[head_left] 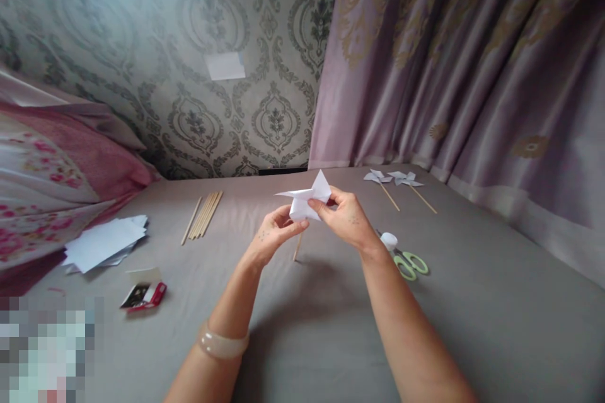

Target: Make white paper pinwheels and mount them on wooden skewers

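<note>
Pinwheel of white paper, its blades pointed.

A folded white paper pinwheel with pointed blades, one upright, is held at the centre of the frame, above a thin wooden stick.

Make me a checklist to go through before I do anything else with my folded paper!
1. Left hand and right hand on the folded paper: ok.
2. Stick showing below it: ok.
3. Stick firmly fastened to the paper: cannot tell, the join is hidden.
4. Red box open: ok.
5. Paper pile neatly lined up: not ok, sheets lie crooked.
6. Scissors out of your hands: ok.
</note>
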Available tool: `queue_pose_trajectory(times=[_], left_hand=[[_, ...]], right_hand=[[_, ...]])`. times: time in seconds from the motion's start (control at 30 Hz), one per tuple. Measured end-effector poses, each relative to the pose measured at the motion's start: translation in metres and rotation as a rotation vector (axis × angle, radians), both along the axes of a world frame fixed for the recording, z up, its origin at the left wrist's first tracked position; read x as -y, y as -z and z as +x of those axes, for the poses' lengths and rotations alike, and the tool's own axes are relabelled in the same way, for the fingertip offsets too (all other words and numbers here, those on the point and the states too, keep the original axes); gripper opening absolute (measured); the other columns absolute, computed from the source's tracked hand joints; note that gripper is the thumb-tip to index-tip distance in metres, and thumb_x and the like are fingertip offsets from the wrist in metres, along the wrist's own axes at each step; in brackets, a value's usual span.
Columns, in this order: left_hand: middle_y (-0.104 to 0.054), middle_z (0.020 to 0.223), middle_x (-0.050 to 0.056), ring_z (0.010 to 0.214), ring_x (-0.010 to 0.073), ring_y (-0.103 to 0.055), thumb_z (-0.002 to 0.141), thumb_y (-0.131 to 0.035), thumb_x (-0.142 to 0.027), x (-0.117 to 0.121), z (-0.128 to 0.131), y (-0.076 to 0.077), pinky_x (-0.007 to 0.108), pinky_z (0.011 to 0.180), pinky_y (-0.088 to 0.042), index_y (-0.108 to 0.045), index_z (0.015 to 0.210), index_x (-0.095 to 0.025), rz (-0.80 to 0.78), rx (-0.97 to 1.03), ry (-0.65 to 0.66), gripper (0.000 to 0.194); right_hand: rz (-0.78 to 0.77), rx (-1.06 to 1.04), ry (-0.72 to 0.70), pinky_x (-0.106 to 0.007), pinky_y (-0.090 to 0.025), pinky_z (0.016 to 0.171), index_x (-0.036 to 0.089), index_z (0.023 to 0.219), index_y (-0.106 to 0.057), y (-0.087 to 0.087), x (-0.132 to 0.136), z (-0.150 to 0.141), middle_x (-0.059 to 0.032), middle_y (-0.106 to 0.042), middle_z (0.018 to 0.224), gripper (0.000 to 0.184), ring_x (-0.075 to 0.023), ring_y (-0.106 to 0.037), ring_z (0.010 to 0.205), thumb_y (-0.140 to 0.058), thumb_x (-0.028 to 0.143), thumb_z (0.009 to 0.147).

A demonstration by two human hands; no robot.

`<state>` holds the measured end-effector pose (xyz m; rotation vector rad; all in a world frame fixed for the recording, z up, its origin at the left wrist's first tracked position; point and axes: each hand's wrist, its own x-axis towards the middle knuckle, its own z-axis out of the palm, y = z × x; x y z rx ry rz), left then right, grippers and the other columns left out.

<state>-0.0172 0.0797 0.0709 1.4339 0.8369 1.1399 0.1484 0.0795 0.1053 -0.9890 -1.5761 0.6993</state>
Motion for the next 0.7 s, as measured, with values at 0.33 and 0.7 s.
queue_pose_trajectory(times=[0.33, 0.7], left_hand=[[-0.063, 0.069, 0.003, 0.059, 0.0125, -0.049, 0.067, -0.074, -0.044, -0.01, -0.01, 0.046, 0.023, 0.054, -0.037, -0.073, 0.089, -0.012, -0.111, -0.31, 0.16, 0.039], [-0.066, 0.068, 0.004, 0.064, 0.0139, -0.052, 0.062, -0.078, -0.045, -0.005, 0.0, 0.043, 0.025, 0.063, -0.04, -0.077, 0.084, -0.014, -0.155, -0.136, 0.042, 0.039]], right_hand=[[-0.12, -0.154, 0.034, -0.028, -0.045, 0.064, 0.014, 0.081, -0.067, 0.017, -0.018, 0.007, -0.0044, -0.069, 0.077, 0.033, -0.016, -0.059, 0.067, -0.067, 0.046, 0.071], [-0.068, -0.117, 0.158, -0.033, -0.048, 0.079, 0.014, 0.102, -0.068, 0.014, -0.017, 0.012, -0.0122, -0.069, 0.104, 0.046, -0.0202, -0.062, 0.086, -0.059, 0.053, 0.08]])
